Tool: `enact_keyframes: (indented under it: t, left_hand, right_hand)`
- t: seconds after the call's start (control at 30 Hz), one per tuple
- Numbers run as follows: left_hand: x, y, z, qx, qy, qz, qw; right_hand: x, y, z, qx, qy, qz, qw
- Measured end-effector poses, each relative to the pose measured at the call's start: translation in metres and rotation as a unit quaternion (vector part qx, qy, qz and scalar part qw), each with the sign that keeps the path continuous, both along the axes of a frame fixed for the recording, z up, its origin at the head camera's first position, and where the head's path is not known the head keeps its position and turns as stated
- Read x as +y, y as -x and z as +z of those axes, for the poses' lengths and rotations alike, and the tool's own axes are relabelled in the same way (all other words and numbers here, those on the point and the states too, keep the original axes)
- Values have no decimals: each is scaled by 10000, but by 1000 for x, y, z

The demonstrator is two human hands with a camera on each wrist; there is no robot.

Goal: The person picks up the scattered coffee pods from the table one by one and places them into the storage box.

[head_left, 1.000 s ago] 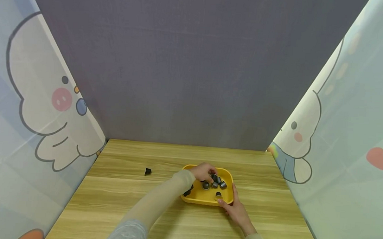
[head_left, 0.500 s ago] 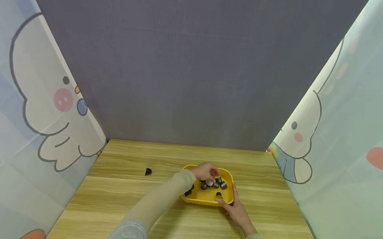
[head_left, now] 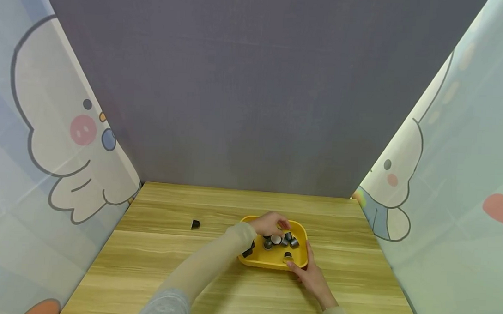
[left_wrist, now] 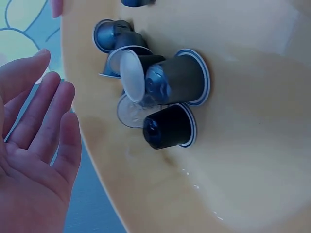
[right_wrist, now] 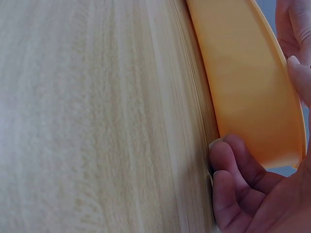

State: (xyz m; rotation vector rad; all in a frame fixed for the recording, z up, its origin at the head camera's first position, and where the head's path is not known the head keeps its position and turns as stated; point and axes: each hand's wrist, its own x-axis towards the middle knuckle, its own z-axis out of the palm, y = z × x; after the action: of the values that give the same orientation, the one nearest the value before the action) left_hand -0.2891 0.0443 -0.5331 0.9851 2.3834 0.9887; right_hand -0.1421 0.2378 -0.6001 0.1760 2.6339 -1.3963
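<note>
Several dark coffee capsules [left_wrist: 182,80] lie in a loose heap inside a yellow tray [head_left: 270,258]. Over the tray's far rim reaches my left hand [head_left: 267,223]; its fingers are relaxed and hold nothing, beside the heap in the left wrist view. My right hand [head_left: 312,275] grips the tray at its near right corner. In the right wrist view its fingers [right_wrist: 224,160] curl at the bottom of the tray's side wall. Close to the right thumb, a single capsule [head_left: 288,255] stands in the tray. More dark capsules [head_left: 247,251] sit at the tray's left end, partly behind my left sleeve.
One more black capsule [head_left: 195,224] lies on the wooden table [head_left: 156,260], left of the tray. A grey panel [head_left: 245,106] rises behind the table. Printed cartoon curtains [head_left: 40,135] hang on both sides.
My left hand has let go of a capsule, which now lies in the heap with its pale lid up. The left fingers have moved slightly to the right. My right hand has stayed on the tray.
</note>
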Motion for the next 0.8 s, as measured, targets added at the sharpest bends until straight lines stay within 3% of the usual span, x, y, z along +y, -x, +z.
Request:
enact_keyframes:
  t: [0.37, 0.8]
  left_hand:
    - [-20, -2, 1, 6, -730, 128, 9972]
    - [-55, -13, 4, 177, -1146, 541, 9918]
  right_hand:
    - [1, 1, 0, -24, -43, -15, 10000]
    - [0, 0, 0, 51, -58, -62, 10000]
